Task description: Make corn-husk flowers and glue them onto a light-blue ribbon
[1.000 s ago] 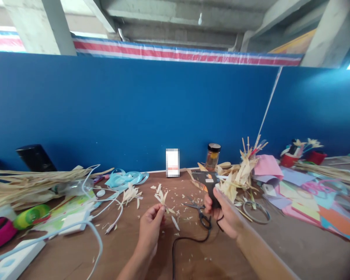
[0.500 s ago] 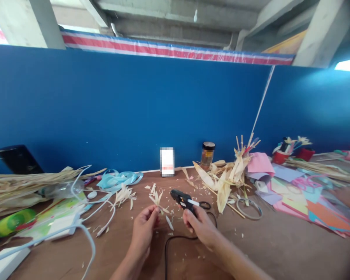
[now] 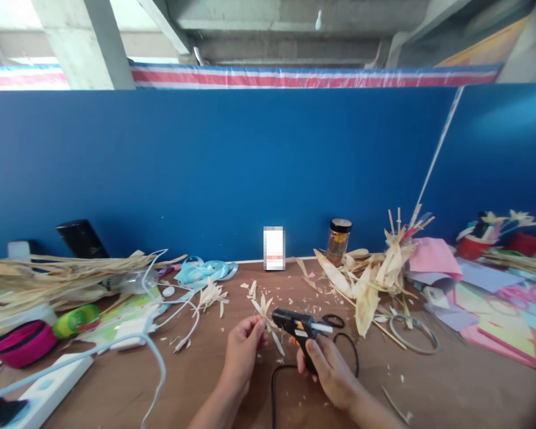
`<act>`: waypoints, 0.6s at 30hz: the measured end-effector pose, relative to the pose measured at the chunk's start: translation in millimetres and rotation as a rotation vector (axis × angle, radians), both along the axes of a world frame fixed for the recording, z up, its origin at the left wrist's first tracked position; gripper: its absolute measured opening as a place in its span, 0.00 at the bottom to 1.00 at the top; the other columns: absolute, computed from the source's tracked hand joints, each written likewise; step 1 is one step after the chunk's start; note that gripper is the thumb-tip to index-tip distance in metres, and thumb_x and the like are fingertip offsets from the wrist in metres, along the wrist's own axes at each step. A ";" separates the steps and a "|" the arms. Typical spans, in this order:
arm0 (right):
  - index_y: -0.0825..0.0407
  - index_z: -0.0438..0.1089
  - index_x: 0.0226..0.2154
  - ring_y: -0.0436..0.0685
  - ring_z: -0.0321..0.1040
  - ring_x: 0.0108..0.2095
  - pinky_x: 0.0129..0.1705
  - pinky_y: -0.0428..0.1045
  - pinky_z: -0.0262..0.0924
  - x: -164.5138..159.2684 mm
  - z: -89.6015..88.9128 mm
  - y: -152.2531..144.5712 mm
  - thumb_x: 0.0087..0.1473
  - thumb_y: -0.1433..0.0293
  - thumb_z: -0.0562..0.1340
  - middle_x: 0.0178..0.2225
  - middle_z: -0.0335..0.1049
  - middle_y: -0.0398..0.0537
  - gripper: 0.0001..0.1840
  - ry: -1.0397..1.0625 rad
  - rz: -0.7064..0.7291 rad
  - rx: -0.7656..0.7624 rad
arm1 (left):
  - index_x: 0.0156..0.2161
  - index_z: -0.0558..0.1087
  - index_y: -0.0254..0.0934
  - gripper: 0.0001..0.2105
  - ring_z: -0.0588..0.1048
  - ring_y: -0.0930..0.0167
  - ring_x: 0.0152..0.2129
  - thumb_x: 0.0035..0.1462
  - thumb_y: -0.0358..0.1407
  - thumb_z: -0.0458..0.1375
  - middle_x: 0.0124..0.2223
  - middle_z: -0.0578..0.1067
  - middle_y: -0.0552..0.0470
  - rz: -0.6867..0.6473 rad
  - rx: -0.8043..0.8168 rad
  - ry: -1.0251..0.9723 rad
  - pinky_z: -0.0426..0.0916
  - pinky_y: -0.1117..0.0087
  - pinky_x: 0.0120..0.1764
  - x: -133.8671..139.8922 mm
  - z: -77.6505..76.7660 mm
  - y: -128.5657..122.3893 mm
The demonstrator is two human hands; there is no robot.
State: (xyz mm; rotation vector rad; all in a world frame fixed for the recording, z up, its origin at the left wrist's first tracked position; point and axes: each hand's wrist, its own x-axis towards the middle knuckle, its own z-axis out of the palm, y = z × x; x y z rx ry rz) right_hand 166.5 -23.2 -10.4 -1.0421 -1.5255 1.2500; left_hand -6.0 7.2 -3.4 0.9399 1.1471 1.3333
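Between thumb and fingertips, my left hand (image 3: 246, 345) pinches a small pale flower of dried husk strips (image 3: 263, 307), its petals pointing up and away. My right hand (image 3: 324, 360) is wrapped around the handle of a black hot glue gun (image 3: 295, 325) with a white glue stick jutting from its rear. The nozzle points left, close beside the flower; whether it touches cannot be made out. Under the two, a loose pale petal (image 3: 277, 344) lies on the brown table. A black cord (image 3: 273, 387) trails from the gun toward the near edge.
Behind the gun lie black-handled scissors (image 3: 333, 321). Dried corn husks (image 3: 367, 298) and a lidded jar (image 3: 339, 238) stand right of centre, a tape ring (image 3: 414, 333) nearer. Coloured paper (image 3: 495, 333) covers the right. Leftward are blue ribbon (image 3: 205, 271), white cables and a power strip (image 3: 53, 387).
The glue gun has turned, its nozzle now pointing left and nearer the flower. My left hand still pinches the flower. The whole view has shifted, with more of the left side showing.
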 end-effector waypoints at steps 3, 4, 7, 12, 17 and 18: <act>0.58 0.64 0.37 0.49 0.60 0.21 0.21 0.43 0.52 -0.1 3.0 -2.6 0.57 0.53 0.45 0.23 0.65 0.46 0.25 -0.050 0.014 0.021 | 0.29 0.72 0.32 0.13 0.64 0.78 0.17 0.43 0.42 0.61 0.20 0.67 0.58 0.006 -0.005 -0.031 0.61 0.78 0.23 0.4 -1.5 -0.4; 0.57 0.63 0.37 0.49 0.61 0.22 0.21 0.43 0.53 0.1 4.3 -3.1 0.57 0.54 0.45 0.23 0.66 0.46 0.25 -0.058 0.013 0.025 | 0.29 0.72 0.32 0.13 0.65 0.78 0.18 0.43 0.42 0.61 0.20 0.68 0.58 0.011 -0.008 -0.032 0.61 0.78 0.24 0.4 -1.3 -0.8; 0.57 0.64 0.36 0.49 0.61 0.22 0.24 0.44 0.55 0.5 7.1 -3.5 0.57 0.55 0.45 0.23 0.66 0.45 0.24 -0.085 0.009 0.049 | 0.28 0.72 0.32 0.13 0.65 0.77 0.18 0.43 0.42 0.61 0.20 0.68 0.57 0.014 0.003 -0.007 0.62 0.77 0.25 0.5 1.4 -2.3; 0.57 0.65 0.34 0.50 0.62 0.22 0.28 0.45 0.56 0.7 6.0 -2.7 0.58 0.56 0.44 0.21 0.64 0.44 0.24 -0.117 0.011 0.111 | 0.27 0.72 0.31 0.12 0.65 0.77 0.19 0.44 0.41 0.60 0.21 0.68 0.56 0.018 0.044 0.032 0.61 0.76 0.25 0.4 5.3 -3.1; 0.57 0.65 0.31 0.49 0.62 0.22 0.26 0.45 0.56 0.0 4.8 -2.7 0.58 0.56 0.44 0.22 0.64 0.44 0.24 -0.116 0.015 0.103 | 0.26 0.72 0.31 0.12 0.63 0.77 0.18 0.46 0.41 0.59 0.19 0.66 0.57 0.001 0.095 0.052 0.59 0.77 0.24 0.7 4.2 -3.0; 0.57 0.65 0.32 0.49 0.62 0.22 0.26 0.44 0.56 -0.3 4.8 -2.8 0.58 0.56 0.44 0.22 0.64 0.44 0.24 -0.113 0.019 0.100 | 0.27 0.72 0.31 0.12 0.62 0.77 0.18 0.46 0.41 0.59 0.19 0.66 0.57 -0.006 0.105 0.059 0.59 0.77 0.24 0.8 4.0 -3.1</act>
